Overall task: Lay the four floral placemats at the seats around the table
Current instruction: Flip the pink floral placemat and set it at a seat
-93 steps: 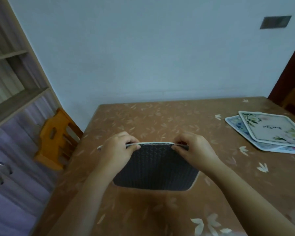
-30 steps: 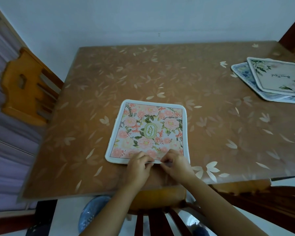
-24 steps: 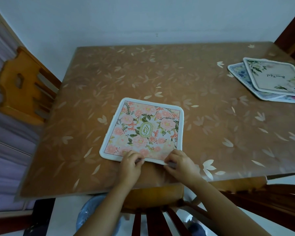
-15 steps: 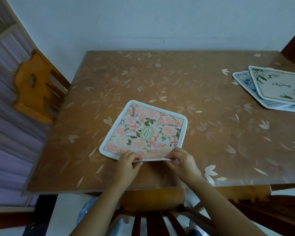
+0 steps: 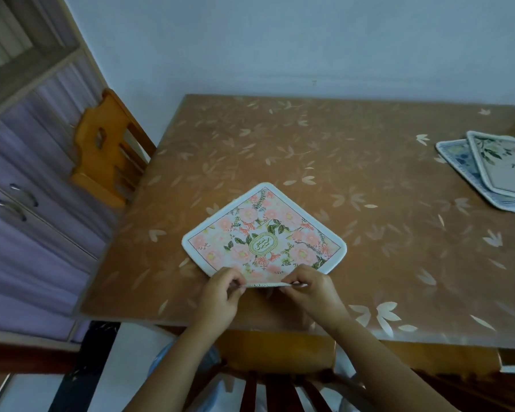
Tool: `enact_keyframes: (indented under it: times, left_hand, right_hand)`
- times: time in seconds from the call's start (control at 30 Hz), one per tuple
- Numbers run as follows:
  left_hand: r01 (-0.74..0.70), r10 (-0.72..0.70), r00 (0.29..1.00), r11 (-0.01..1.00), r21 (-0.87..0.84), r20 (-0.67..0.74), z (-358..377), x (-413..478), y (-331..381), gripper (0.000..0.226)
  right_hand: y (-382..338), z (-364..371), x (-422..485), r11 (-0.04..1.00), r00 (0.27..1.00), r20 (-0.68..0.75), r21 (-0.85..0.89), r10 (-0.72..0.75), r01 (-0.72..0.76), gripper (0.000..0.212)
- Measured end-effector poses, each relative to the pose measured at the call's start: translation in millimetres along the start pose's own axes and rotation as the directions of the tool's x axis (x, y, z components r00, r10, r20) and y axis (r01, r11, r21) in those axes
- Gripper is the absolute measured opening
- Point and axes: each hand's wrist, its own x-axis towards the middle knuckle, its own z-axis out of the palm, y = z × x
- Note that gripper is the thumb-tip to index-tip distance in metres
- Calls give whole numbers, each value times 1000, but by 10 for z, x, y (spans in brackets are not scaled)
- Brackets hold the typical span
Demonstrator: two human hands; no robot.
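A pink floral placemat [image 5: 263, 239] with a white border lies face up near the table's front edge, turned so one corner points at me. My left hand [image 5: 220, 295] and my right hand [image 5: 312, 288] both pinch that near corner, which is lifted slightly off the table. At the far right sits a stack of other placemats: a white one with green leaves [image 5: 506, 166] on top of a blue patterned one [image 5: 458, 157]. The stack runs out of the frame.
The brown table [image 5: 339, 150] carries a leaf-print cover. A wooden chair [image 5: 101, 150] stands at its left side, and another chair back [image 5: 274, 352] is right below my hands. A purple cabinet [image 5: 21, 203] fills the left. A white wall is behind.
The placemat was flipped from its dark back to its floral face and laid flat. Since half a second ago it has rotated further, so a corner now faces me.
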Motion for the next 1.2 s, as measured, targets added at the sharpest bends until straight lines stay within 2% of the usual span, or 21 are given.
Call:
enact_keyframes:
  times: [0.2,0.33,0.47,0.57,0.67,0.87,1.0,1.2]
  left_hand:
    - [-89,87,996,995,42,37,-54,-78,74,9]
    - [-53,53,999,998,36,-11,-94,-98,83,10]
    - [-12,8,998,999,-50,-66,-223,-104,76,16]
    - [15,-27,992,995,-94,-124,-353,-45,95,18]
    - [27,-44,985,995,-100,-170,-470,68,163,14]
    - [-35,9,960,995,-90,-279,-708,291,387,35]
    - [-131,102,948,988,-78,-302,-829,483,622,34]
    - [-174,94,920,968,-180,-381,-945,736,1008,28]
  right_hand:
    - [-91,251,24,996,995,48,22,-85,84,11]
    - [-106,325,23,994,992,63,41,-106,104,12]
    - [-10,214,26,999,998,59,20,-29,28,10]
    - [20,43,95,997,998,-21,31,66,-65,13]
    - [-56,-140,232,995,993,-60,30,98,-96,19]
    - [-219,-569,426,991,986,-168,-126,17,-38,7]
    - [-408,-841,518,976,973,-226,-219,-49,-1,8]
    - [-777,-1277,558,943,929,-311,-319,-201,97,12]
